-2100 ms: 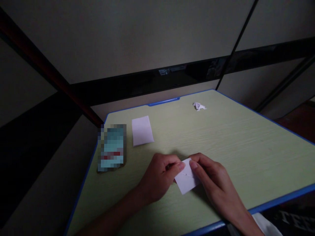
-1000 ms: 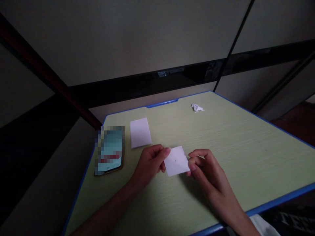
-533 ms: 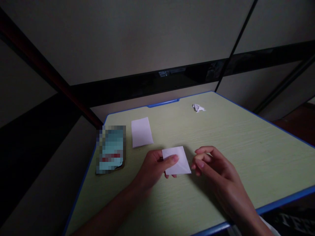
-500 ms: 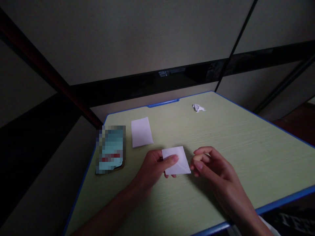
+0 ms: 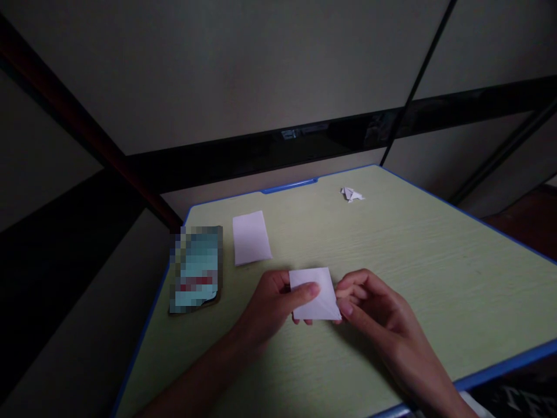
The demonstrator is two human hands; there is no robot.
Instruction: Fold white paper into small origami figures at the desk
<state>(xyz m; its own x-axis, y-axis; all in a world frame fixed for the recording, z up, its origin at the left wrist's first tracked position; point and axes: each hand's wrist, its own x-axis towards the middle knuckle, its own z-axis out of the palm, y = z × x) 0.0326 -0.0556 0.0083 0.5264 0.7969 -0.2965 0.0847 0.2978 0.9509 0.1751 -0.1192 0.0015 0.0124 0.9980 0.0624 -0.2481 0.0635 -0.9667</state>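
Note:
My left hand pinches a small folded square of white paper, thumb flat on top and fingertips showing below its near edge. A faint diagonal crease runs across the paper towards its near right corner. At that corner is my right hand, its thumb and fingertips closed in against the paper's right edge. Part of its grip is hidden behind the paper. The square is held above the table, tilted towards me.
Beyond my left hand a white paper rectangle lies on the blue-edged table. A phone, blurred by pixels, is at the left edge. A small folded paper figure sits far back. Cabinet panels rise behind the table.
My right hand has come in to the paper's right edge, where a gap was before. The paper and both hands appear slightly lower in view, as does the table.

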